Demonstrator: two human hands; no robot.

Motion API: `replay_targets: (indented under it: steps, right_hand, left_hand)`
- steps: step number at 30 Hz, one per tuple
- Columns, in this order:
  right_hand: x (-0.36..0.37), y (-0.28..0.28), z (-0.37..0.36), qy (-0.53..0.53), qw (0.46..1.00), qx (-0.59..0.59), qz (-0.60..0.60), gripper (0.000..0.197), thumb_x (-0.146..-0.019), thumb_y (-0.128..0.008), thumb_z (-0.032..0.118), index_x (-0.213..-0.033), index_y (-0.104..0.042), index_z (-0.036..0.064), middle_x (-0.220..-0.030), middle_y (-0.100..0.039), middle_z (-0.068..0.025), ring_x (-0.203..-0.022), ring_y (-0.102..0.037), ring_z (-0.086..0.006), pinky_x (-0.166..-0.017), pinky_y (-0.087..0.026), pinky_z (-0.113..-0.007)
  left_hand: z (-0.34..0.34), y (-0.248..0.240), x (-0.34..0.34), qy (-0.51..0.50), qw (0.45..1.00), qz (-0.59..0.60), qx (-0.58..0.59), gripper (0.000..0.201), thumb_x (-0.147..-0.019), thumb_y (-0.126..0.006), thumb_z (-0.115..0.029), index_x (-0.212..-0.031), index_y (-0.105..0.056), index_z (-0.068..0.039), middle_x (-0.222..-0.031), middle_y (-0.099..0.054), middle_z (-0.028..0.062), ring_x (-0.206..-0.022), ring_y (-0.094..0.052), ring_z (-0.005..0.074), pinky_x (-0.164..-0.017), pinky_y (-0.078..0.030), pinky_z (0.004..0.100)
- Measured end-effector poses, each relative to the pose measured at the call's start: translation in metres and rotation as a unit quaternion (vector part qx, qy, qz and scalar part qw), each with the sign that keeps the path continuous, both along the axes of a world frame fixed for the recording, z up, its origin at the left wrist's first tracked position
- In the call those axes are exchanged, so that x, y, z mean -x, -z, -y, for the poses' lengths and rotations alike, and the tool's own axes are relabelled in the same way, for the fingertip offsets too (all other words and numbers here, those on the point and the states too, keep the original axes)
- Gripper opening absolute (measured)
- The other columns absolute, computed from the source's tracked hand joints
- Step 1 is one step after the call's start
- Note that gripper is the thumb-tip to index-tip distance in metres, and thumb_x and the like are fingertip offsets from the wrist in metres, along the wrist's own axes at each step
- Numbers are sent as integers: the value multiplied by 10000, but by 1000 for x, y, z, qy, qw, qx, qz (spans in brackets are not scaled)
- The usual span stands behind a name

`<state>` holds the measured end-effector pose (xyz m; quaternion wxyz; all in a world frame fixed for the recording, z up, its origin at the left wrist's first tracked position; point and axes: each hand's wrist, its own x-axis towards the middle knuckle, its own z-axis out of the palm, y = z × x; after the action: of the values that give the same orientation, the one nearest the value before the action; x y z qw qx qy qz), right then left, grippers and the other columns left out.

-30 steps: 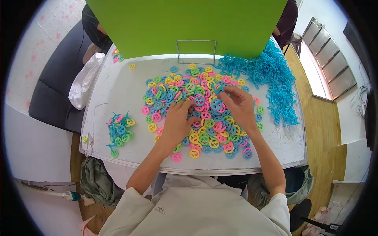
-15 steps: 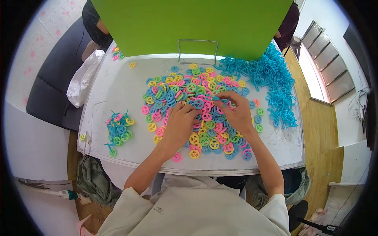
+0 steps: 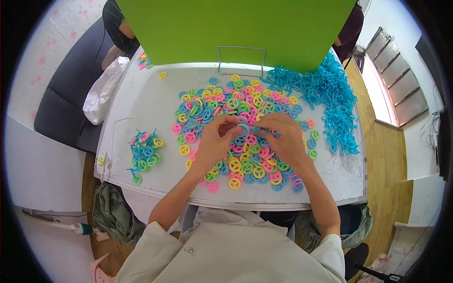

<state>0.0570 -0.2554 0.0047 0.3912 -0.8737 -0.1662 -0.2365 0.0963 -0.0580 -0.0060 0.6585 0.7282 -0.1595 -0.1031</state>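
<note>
Over a heap of small plastic wheels [image 3: 234, 165] in pink, yellow, green and blue, my two hands meet. My left hand [image 3: 213, 144] pinches a blue toy wheel [image 3: 244, 129] between thumb and fingertips. Close against that wheel, my right hand [image 3: 284, 140] grips a small teal plastic stem [image 3: 256, 129]; most of it is hidden by the fingers. Whether the stem sits inside the wheel cannot be made out. Left of the hands lies a small cluster of teal stems with wheels on them [image 3: 146, 153].
A large pile of teal branching pieces [image 3: 330, 96] covers the table's right back. A green panel [image 3: 236, 28] with a wire stand [image 3: 241, 75] rises at the far side. A white plastic bag [image 3: 104, 89] lies at the left edge. Parts of other people show behind the panel.
My left hand has lifted from the heap with a blue wheel and come toward the right hand. The right hand has drawn slightly lower, keeping the teal stem.
</note>
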Motion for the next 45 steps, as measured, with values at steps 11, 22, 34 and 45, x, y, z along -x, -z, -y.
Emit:
replay_targets:
  steps: [11,22,34,45]
  right_hand:
    - [-1,2,3,-35,998,32,36,372,-660,-589,-138,-961,-696,52,-984,-657,-130,-956,-628,-285,-817,-517,-371]
    - [3,9,-11,-37,999,-27,-14,390,-667,-569,-133,-987,-694,51,-946,-663,-148,-930,-642,-304,-791,-524,-367]
    - [5,5,-13,-25,1000,-13,0,372,-649,-596,-126,-959,-706,46,-913,-677,-136,-872,-658,-276,-752,-530,-347]
    - [5,6,-18,-13,998,-38,46,336,-649,-644,-105,-941,-714,45,-893,-683,-130,-861,-655,-284,-755,-528,-345]
  left_hand:
    - [7,1,4,56,985,-107,124,147,-974,-510,-119,-1046,-437,-14,-910,-598,72,-816,-613,123,-737,-547,286]
    - [6,8,3,-18,995,-38,86,36,-965,-459,-24,-981,-461,8,-922,-586,89,-851,-614,139,-771,-572,297]
    - [6,6,1,-26,995,-67,64,29,-938,-469,36,-948,-466,9,-884,-598,85,-812,-613,128,-760,-582,305]
    - [9,5,5,-37,987,-100,120,57,-927,-469,63,-955,-484,16,-886,-615,90,-812,-630,130,-745,-575,280]
